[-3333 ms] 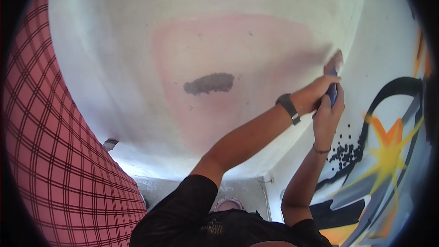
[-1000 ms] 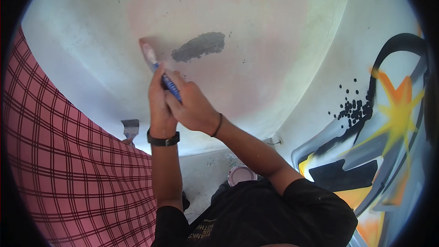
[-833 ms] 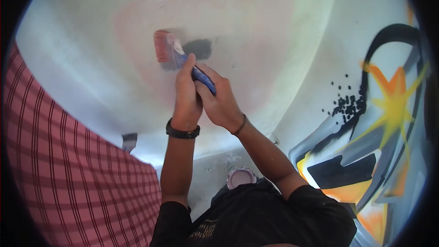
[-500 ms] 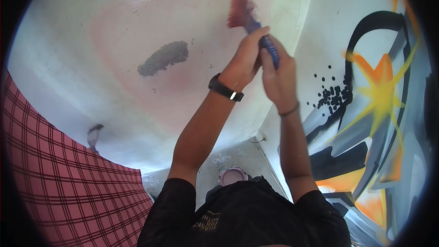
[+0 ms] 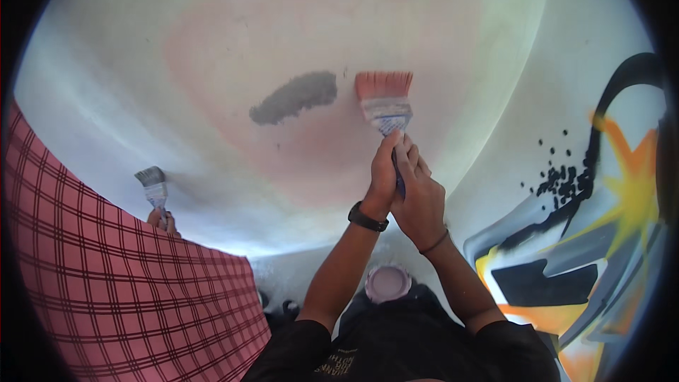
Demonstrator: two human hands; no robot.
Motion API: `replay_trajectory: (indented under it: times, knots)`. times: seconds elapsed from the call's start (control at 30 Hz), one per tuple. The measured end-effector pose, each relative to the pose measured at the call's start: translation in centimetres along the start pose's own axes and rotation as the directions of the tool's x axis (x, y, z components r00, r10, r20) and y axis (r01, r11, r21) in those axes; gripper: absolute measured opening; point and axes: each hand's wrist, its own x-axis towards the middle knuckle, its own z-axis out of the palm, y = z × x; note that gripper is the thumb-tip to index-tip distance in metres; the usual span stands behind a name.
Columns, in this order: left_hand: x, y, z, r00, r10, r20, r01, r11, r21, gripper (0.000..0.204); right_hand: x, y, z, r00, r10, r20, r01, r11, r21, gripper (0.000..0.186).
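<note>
Both hands wrap the handle of a wide paintbrush (image 5: 385, 102), one against the other. My left hand (image 5: 383, 173), with a black band on its wrist, grips the handle from the left. Fingers of my right hand (image 5: 420, 201) close around it from the right. The reddish bristles point up the picture, fanned at the tips, over a pale surface (image 5: 417, 21) with a pinkish area. Whether they touch it, I cannot tell. Just left of the bristles lies a rough grey patch (image 5: 296, 97). Much of the handle is hidden by my hands.
At left, another person's hand (image 5: 164, 221) holds a grey-bristled paintbrush (image 5: 153, 187) above a red plaid cloth (image 5: 134, 290). A round container of pale pinkish paint (image 5: 387, 284) is below my forearms. Along the right runs a wall with a black, orange and yellow mural (image 5: 629, 198).
The brush has turned from bristles facing left to bristles pointing up, and sits lower in view, nearer the grey patch. The whole view has shifted. The other person's brush shows more clearly.
</note>
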Motion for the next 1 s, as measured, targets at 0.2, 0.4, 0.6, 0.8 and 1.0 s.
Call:
replay_trajectory:
  times: [0.2,0.4,0.6,0.8,1.0]
  knots:
    - [-2.9,-11.2,-14.9,0.942,-0.12,-0.313,0.063,0.981,-0.184,0.035,-6.2,5.3,6.5,0.896,0.146,0.419,-0.131,0.989,-0.064,0.054]
    - [-5.1,-16.1,-21.0,0.838,-0.232,-0.494,0.098,0.954,-0.282,0.023,-9.6,8.6,11.1,0.782,0.134,0.608,-0.057,0.988,-0.145,0.043]
    - [-2.2,-8.0,-10.8,0.928,-0.192,-0.318,0.092,0.949,-0.302,0.029,-4.0,3.4,5.2,0.907,0.122,0.404,-0.044,0.979,-0.198,0.044]
    - [-1.1,0.5,2.1,0.984,-0.061,-0.166,0.063,0.998,0.012,0.029,0.2,-1.5,-2.2,0.997,0.039,0.066,-0.034,0.996,-0.078,0.045]
    - [2.5,5.2,8.0,0.993,0.111,0.043,-0.117,0.981,0.155,0.027,5.0,-4.1,-5.9,0.981,-0.082,-0.177,0.059,0.99,-0.13,0.044]
